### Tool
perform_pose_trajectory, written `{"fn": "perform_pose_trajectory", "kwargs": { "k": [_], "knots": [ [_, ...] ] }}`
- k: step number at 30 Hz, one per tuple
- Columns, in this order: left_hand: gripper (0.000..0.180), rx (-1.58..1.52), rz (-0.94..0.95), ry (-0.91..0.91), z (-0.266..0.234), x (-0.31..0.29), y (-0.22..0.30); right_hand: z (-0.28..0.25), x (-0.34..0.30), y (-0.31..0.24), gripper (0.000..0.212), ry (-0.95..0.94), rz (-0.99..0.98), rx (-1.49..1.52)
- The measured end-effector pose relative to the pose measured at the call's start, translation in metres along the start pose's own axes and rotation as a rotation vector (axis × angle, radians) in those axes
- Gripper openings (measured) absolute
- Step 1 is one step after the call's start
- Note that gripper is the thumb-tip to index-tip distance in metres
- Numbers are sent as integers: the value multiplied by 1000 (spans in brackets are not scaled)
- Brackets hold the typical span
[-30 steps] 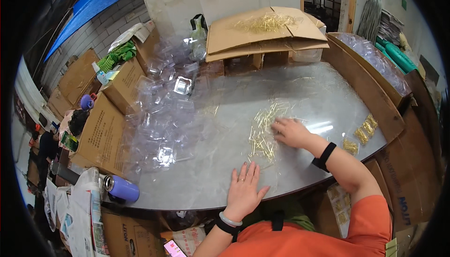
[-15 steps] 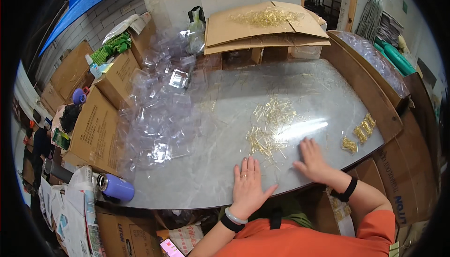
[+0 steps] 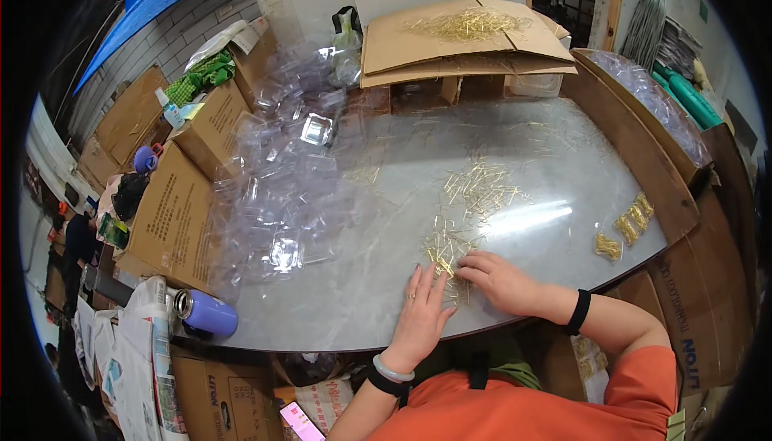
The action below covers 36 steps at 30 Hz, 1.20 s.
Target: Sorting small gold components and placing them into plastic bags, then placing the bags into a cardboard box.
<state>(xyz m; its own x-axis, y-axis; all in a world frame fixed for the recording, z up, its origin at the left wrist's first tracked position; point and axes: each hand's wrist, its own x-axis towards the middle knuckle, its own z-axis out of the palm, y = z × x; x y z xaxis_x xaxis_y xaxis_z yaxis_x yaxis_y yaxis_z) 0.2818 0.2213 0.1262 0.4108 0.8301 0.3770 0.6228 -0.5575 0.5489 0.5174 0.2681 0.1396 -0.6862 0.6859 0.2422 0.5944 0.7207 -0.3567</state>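
Note:
Thin gold metal pins (image 3: 482,186) lie scattered in a loose pile on the grey table (image 3: 378,280); their exact kind is too small to make out. My left hand (image 3: 420,312) rests on the tabletop at the pile's near edge, fingers stretched forward and thumb apart. From the right, my right hand (image 3: 507,282) reaches in with its fingers slightly bent, fingertips touching the nearest pins. The two hands are close together, a few pins between them. Several small bundles of gold pins (image 3: 634,219) sit near the table's right edge, one (image 3: 607,246) apart from the others.
Clear plastic boxes (image 3: 281,192) are heaped along the left side. More pins (image 3: 470,24) lie on a cardboard sheet (image 3: 402,47) at the back. Cardboard walls (image 3: 635,147) border the right. A purple bottle (image 3: 211,314) stands at the front left; a phone (image 3: 301,422) lies below the edge.
My right hand has moved left to the near end of the pile, its fingers now bent inward. My left hand has stayed nearly in place. The nearest pins sit closer together.

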Motion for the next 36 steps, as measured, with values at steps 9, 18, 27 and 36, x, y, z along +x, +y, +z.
{"fn": "perform_pose_trajectory", "kwargs": {
  "k": [9, 18, 27, 36],
  "knots": [
    [63, 44, -2, 5, 0, 2, 1, -16, 20, 10, 31, 32, -24, 13],
    [62, 124, -106, 74, 2, 1, 11, -36, 38, 9, 50, -137, 116, -203],
    [101, 202, -41, -19, -10, -1, 9, -30, 20, -18, 47, -244, 314, -3],
    [74, 265, -17, -32, 1, 5, 12, -6, 82, 31, 32, -65, 318, 9]
  ]
}}
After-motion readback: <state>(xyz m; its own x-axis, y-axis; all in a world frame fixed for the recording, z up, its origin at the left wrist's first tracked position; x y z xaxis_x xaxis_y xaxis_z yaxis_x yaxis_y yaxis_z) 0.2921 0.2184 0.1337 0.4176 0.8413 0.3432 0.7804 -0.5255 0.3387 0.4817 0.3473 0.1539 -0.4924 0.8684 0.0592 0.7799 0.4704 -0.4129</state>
